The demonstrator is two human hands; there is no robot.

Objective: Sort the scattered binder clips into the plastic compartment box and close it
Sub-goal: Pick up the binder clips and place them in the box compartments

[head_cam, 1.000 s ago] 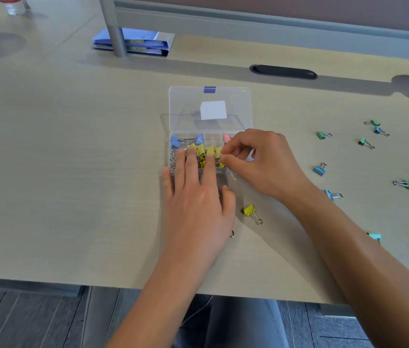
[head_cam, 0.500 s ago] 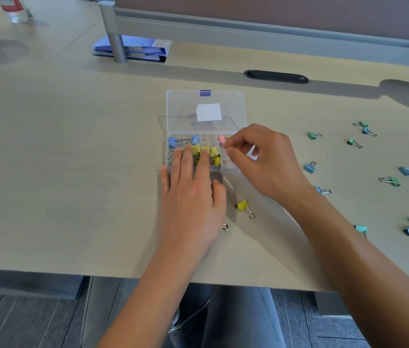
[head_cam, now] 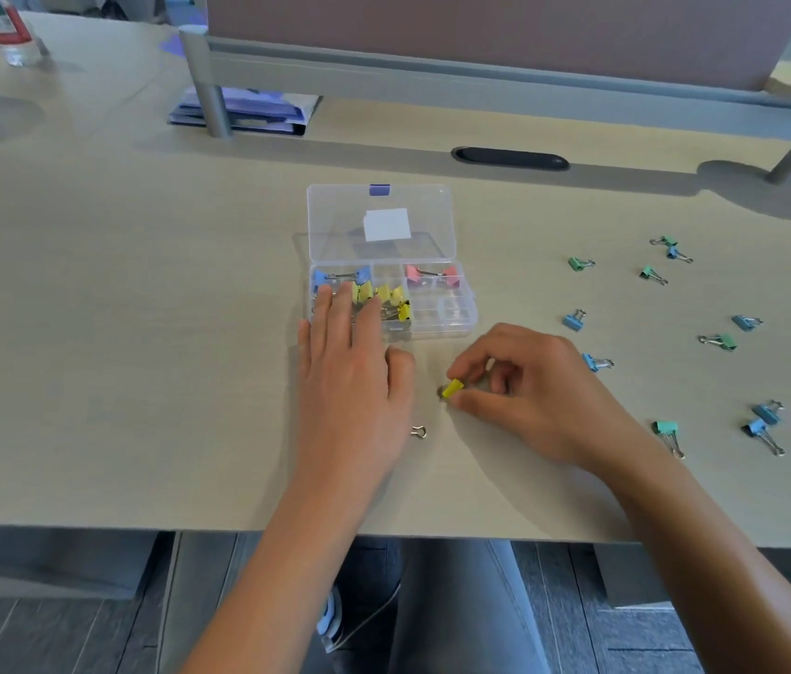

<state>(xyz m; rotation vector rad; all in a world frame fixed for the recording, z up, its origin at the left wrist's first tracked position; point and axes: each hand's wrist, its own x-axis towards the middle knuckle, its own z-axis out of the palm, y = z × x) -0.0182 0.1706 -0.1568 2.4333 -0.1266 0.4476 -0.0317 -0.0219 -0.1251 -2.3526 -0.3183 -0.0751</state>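
Head view: right hand (head_cam: 524,386) pinches a yellow binder clip (head_cam: 451,387) on the desk (head_cam: 140,333), just beside the left hand (head_cam: 352,367), whose flat, relaxed fingers rest on the open compartment box (head_cam: 442,308) beyond; scattered clips (head_cam: 665,427) lie right of the right hand.

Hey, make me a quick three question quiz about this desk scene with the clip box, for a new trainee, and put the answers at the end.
1. True or false: the lid of the compartment box is closed.
2. Which colour is the clip that the right hand pinches? A pink, B yellow, C green.
3. Fill in: the left hand rests with straight fingers on the box's ____ side.

Key: 1 false, the lid stands open. 2 B. 3 left, over the yellow clips.
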